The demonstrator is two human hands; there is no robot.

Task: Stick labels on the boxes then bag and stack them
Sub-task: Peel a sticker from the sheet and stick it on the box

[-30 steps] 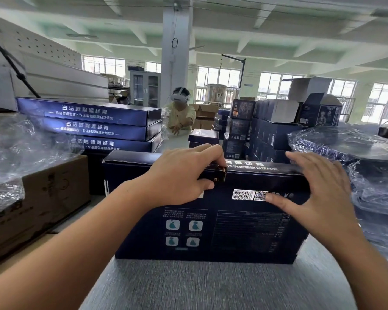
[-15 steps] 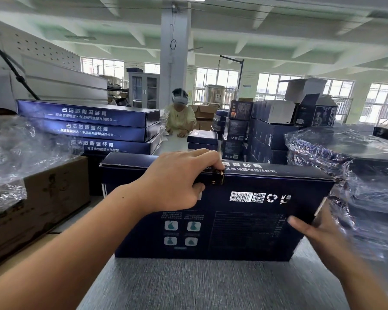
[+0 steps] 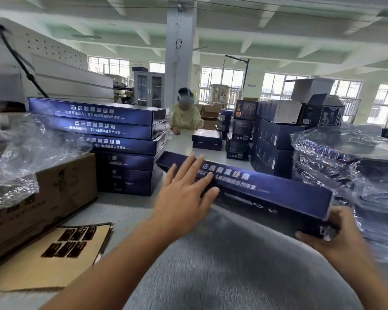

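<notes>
- Cardboard carton (image 3: 54, 193) stands far left of the held box (image 3: 267, 189), with crumpled clear plastic (image 3: 25, 153) heaped on top of it. Nearer the camera, a brown label sheet (image 3: 61, 253) with dark stickers lies on the grey counter (image 3: 233, 265).
- A stack of blue boxes (image 3: 112, 130), matching and unbagged, stands left of the held box, just beyond its left end.
- The left hand (image 3: 182, 198) lies on the held box's left half. Its grip is apart, with straight, spread fingers against the long printed face.
- The held box is dark blue, long, flat, tilted and blurred. I cannot tell whether it touches the counter.
- The right hand (image 3: 338, 233) is at the held box's right end, its grip clamped on the corner with fingers curled beneath.
- Bagged boxes (image 3: 349, 157) are piled right of the held box.
- Likely step: turning the box between labelling and bagging; no label shows on the faces in view. The next move would call for a steady two-handed hold and an opened bag.
</notes>
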